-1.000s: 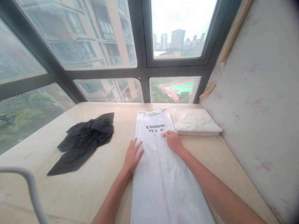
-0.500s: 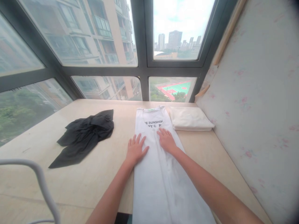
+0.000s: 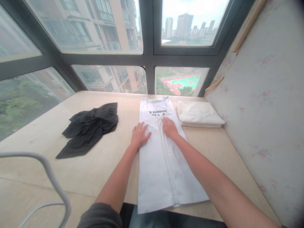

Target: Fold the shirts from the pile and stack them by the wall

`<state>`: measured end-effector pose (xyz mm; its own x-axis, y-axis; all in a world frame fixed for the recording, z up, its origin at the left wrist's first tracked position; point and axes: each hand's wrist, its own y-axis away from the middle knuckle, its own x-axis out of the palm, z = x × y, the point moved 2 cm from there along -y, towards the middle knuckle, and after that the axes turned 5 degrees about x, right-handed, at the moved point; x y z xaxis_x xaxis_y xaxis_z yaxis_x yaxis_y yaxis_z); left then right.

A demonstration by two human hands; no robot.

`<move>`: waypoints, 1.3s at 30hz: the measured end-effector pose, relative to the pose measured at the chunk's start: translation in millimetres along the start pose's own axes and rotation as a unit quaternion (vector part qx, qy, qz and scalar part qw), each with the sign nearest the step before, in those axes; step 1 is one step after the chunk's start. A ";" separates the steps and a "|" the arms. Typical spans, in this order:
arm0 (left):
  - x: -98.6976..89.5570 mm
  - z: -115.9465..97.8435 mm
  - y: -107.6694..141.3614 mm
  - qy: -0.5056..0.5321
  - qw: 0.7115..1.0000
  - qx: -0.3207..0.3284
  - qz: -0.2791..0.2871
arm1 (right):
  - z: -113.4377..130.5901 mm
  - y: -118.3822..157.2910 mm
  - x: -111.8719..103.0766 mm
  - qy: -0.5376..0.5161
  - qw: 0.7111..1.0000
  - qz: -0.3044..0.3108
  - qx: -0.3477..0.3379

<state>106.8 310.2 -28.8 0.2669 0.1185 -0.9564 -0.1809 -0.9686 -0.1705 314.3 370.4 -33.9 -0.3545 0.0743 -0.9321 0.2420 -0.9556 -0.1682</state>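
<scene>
A long white garment [image 3: 158, 164] with dark lettering near its top lies folded lengthwise on the pale wooden surface [image 3: 114, 171], its lower end at the front edge. My left hand [image 3: 140, 135] rests flat on the garment's left side, fingers spread. On the right part, just below the lettering, my right hand [image 3: 170, 127] lies on the cloth with its fingers extended and slightly bent. Neither hand grips the fabric.
A crumpled black cloth [image 3: 92, 126] lies to the left. A folded white cloth [image 3: 199, 114] sits at the back right, beside the flowered wall [image 3: 266, 104]. A curved white tube [image 3: 51, 177] stands at the front left. Windows [image 3: 148, 60] line the back.
The view has tilted down, so more of the garment's lower end and my left sleeve show. Both hands keep nearly the same place on the cloth.
</scene>
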 end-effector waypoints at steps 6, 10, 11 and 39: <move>-10.5 1.0 5.0 0.046 0.998 0.004 -0.032 | -8.7 65.9 -23.1 -0.007 1.000 0.001 -0.018; -15.7 -13.1 59.2 0.078 0.996 0.027 -0.040 | -28.4 162.4 -44.7 -0.054 0.996 0.018 -0.071; -16.5 -17.8 82.5 0.083 0.995 0.030 -0.044 | -34.0 189.3 -49.9 -0.070 0.994 0.020 -0.083; -42.7 -96.6 284.1 0.568 0.726 -0.389 -0.012 | -67.2 330.4 -84.9 -0.444 0.850 0.113 0.259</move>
<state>135.5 8.9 -13.6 0.9488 0.3083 -0.0683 0.3074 -0.8523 0.4231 485.1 67.5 -31.9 -0.9498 -0.1519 -0.2735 0.0450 -0.9314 0.3612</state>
